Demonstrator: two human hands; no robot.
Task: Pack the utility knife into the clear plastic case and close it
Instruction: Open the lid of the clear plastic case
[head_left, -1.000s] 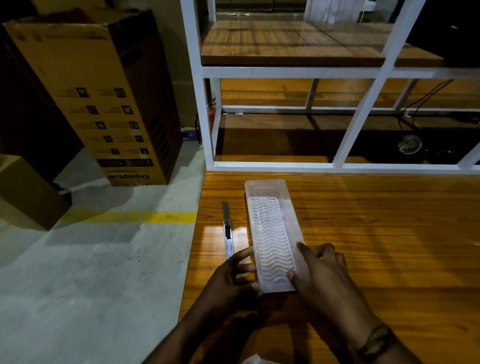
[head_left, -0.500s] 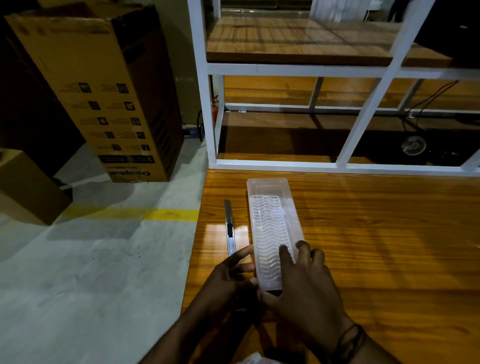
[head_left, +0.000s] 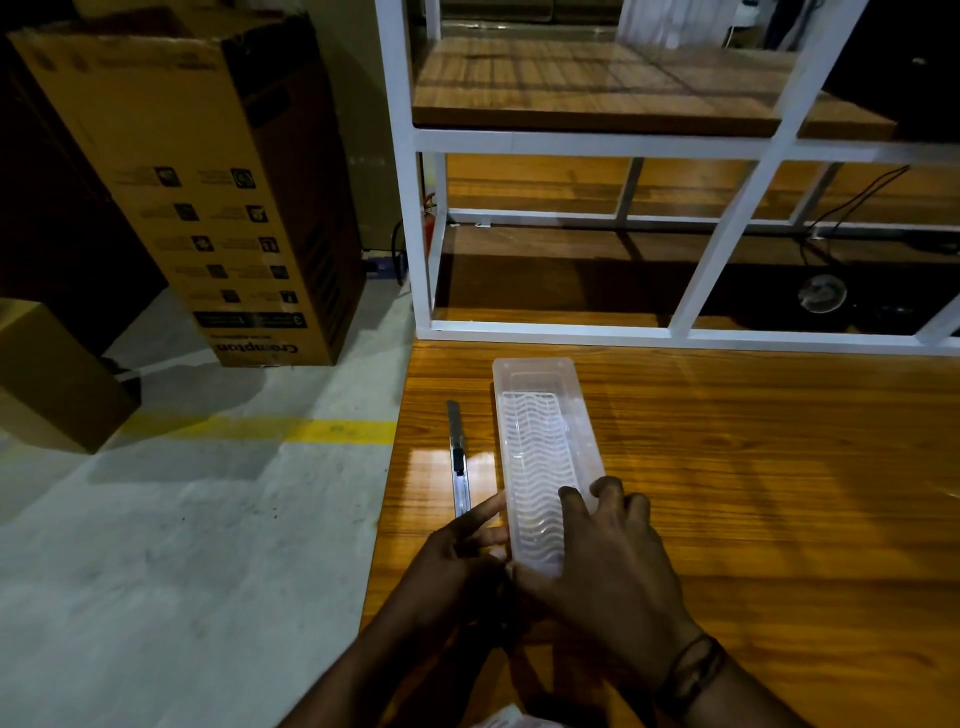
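- Right hand (head_left: 602, 561): since a second ago it has shifted from the case's right edge onto the near end, fingers now laid over the top and curled at the right rim; closed on the case, apparently pressing or prying at the lid.
- Left hand (head_left: 457, 551): little changed; its fingers rest against the case's near left edge, index finger extended toward 12 o'clock, bracing rather than clasping. It holds nothing.
- Clear plastic case (head_left: 540, 447): lies lengthwise on the wooden table (head_left: 753, 493), long axis running 12 to 6 o'clock, position unchanged. Wavy ribbing shows through the top; whether the lid is seated or loosened cannot be told.
- Utility knife (head_left: 458, 457): on the table just beside the case at its 9 o'clock, parallel to it, unmoved and untouched.
- Reading for the task: the regrip suggests opening the case is in hand; packing the knife and closing are not yet done.
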